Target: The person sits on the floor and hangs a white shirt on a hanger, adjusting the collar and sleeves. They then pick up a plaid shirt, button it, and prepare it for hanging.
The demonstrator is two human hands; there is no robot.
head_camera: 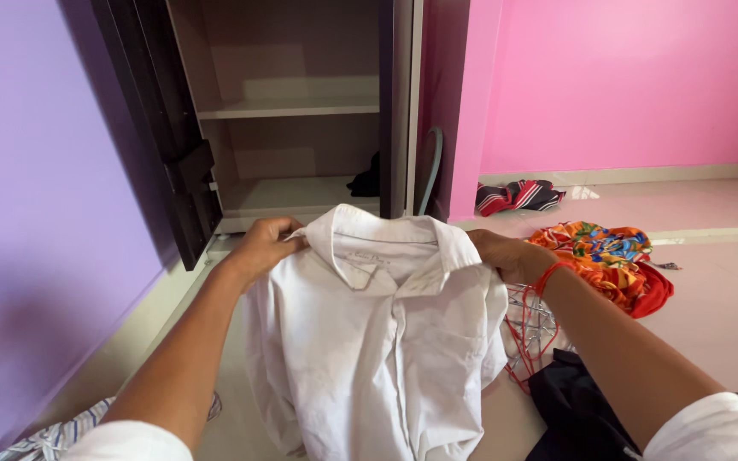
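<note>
I hold up a white collared shirt (377, 341) by its shoulders, its front facing me and its body hanging down. My left hand (264, 245) grips the shirt's left shoulder beside the collar. My right hand (506, 254), with a red thread on the wrist, grips the right shoulder. The shirt hangs in front of an open dark wardrobe (292, 111) with bare shelves.
A dark cloth (366, 182) lies on the wardrobe's lower shelf. On the floor lie an orange patterned cloth (608, 256), a striped red-and-black cloth (516, 195), wire hangers (531, 329), a black garment (578, 410) and a striped cloth (53, 435). Purple wall left, pink wall right.
</note>
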